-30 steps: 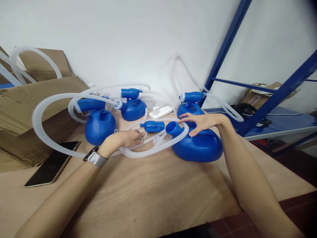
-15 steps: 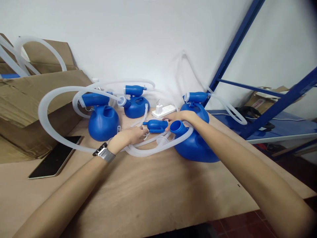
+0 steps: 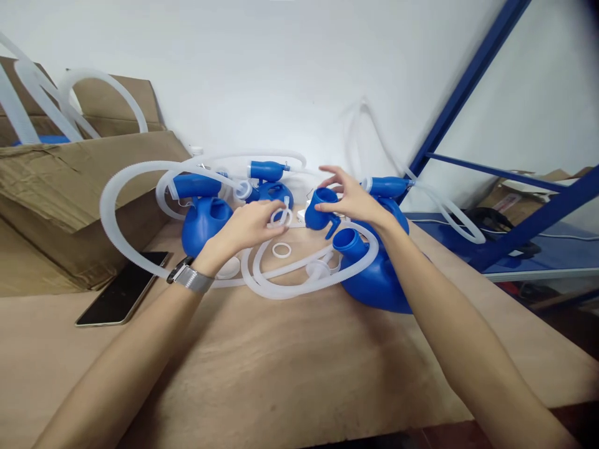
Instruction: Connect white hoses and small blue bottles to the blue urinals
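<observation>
My right hand is raised above the table and grips a small blue funnel-shaped connector. My left hand, with a metal watch on the wrist, pinches a small white ring just left of that connector. A second white ring lies on the wood below. The open neck of a big blue plastic bottle sits under my right forearm. A coil of translucent white corrugated hose lies looped in front of both hands.
Three more blue bottles with hoses attached stand behind. A dark phone lies at the left by cardboard boxes. A blue metal shelf frame rises on the right. The wooden table's front edge is near.
My right hand has picked the blue connector up off the table and lifted it. My left hand has risen with a white ring. The view has shifted a little to the left.
</observation>
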A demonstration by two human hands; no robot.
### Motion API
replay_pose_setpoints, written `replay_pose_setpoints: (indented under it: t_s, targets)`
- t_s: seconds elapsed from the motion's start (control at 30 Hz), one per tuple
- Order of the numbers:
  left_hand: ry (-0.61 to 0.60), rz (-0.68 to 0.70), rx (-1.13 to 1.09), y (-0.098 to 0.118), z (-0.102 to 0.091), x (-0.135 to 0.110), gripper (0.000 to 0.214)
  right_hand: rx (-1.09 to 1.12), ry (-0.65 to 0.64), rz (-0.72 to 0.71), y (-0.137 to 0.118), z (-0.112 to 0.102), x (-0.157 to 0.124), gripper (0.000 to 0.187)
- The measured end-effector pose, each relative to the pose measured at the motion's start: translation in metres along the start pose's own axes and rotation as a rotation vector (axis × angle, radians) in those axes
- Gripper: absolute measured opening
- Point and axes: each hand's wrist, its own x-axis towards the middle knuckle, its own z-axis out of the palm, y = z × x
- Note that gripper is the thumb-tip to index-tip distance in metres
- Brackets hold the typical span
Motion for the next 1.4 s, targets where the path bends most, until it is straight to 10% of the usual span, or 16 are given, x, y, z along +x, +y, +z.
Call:
replay_pose_setpoints:
  t_s: [0.2,0.73,1.4]
  targets:
    - [0.423,0.051,-0.483,0.026,-0.005,0.002,0.052,0.041,0.139,-0.256,-0.050,0.014,-0.028,0.098]
    - [0.408,0.142,-0.381,0.042,-0.003,-0.001,0.053,-0.009,0.191,-0.634,-0.054,0.041,-0.036,0.094]
    - [0.548,-0.132,-0.894,0.040,0.006,0.004,0.049,-0.023,0.185,-0.338,-0.041,0.018,-0.038,0.076]
